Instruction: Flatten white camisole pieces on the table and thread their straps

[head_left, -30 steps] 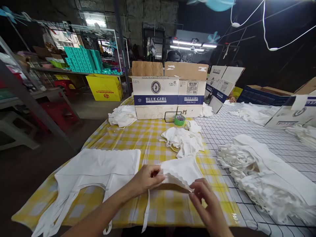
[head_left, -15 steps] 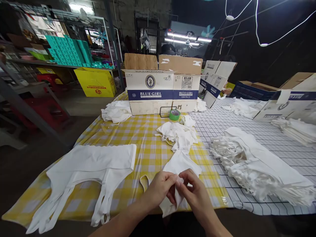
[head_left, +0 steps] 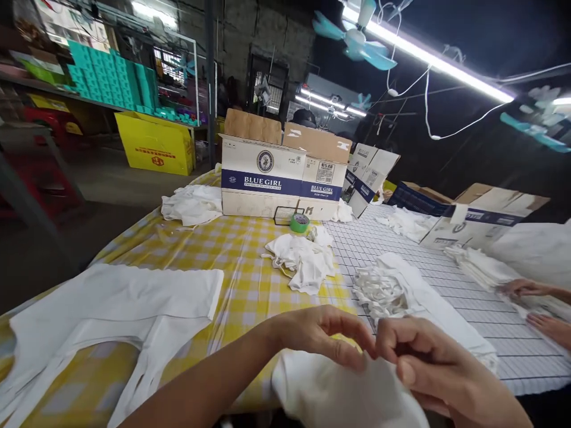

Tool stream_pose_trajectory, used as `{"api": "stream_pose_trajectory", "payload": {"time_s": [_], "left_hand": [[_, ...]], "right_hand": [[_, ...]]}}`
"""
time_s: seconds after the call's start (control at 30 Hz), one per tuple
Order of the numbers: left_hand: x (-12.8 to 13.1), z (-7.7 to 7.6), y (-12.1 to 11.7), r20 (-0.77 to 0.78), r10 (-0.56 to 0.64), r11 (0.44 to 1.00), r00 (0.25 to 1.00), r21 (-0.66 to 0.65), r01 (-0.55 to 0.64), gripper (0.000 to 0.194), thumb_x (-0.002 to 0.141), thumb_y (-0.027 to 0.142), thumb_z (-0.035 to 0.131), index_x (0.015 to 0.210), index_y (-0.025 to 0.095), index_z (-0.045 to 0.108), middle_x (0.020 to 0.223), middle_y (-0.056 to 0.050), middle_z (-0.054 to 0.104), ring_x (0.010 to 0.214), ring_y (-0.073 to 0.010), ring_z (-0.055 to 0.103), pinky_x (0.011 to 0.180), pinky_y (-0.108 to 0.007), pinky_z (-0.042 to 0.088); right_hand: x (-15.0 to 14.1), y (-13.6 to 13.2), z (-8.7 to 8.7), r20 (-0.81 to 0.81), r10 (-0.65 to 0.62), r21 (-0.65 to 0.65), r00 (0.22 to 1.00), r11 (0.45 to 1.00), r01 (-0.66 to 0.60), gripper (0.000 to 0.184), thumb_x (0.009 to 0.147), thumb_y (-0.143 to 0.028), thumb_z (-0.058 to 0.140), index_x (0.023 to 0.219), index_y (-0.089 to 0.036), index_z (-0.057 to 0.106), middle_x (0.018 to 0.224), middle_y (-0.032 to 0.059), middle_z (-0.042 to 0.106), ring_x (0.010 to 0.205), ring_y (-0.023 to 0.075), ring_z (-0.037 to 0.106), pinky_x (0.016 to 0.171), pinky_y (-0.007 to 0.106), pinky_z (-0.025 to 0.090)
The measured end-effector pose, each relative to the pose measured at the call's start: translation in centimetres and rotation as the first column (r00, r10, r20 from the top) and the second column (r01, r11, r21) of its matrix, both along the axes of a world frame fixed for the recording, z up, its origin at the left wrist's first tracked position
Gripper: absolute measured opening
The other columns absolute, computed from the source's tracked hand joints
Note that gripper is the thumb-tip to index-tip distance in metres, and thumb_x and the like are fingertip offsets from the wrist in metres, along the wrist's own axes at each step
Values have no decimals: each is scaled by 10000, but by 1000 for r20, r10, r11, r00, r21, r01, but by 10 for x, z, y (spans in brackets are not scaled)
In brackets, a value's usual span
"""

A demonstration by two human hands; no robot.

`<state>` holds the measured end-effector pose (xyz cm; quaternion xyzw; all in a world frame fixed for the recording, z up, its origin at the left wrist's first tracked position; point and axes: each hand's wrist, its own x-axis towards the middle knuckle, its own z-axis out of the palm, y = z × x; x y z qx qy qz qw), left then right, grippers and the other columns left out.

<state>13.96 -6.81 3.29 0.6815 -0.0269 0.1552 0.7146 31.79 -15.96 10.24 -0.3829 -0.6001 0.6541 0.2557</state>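
A white cloth garment (head_left: pixel 343 392) hangs at the table's near edge, partly out of the frame. My left hand (head_left: pixel 323 336) is closed on its upper edge, thumb and fingers pinching the fabric. Close beside it, my right hand (head_left: pixel 432 356) grips the same edge with bent fingers; the exact pinch point is partly hidden. To the left lies a flat stack of white strapped tops (head_left: pixel 147 291), straps toward me. Beyond my hands sits a crumpled white garment pile (head_left: pixel 303 258). Another folded stack of white garments (head_left: pixel 414 291) lies to the right.
Behind the piles stand a BLUE GIRL carton (head_left: pixel 263 202), a green tape roll (head_left: pixel 299 223) and a black wire stand (head_left: pixel 283 215). More white cloth (head_left: pixel 191 205) lies at back left. At the right, another person's hands (head_left: pixel 526 288) touch white garments. A fan (head_left: pixel 355 38) hangs overhead.
Both hands have lifted the garment off the table toward me and moved right. My view has shifted, bringing another person's hands into sight at the right.
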Motion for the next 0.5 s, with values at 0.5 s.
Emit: {"api": "stream_pose_trajectory", "payload": {"time_s": [0.5], "left_hand": [[-37,-17,-21,-208,53,973,977,230,-4,287,639,428,710,747,163,686,647,28,599,606,-101,516,569,-176,398]], "right_hand": [[25,-17,45,134,-236,467,962,871,149,276,836,-427,513,689,-197,470,611,-10,366,536,101,330,456,235,257]]}}
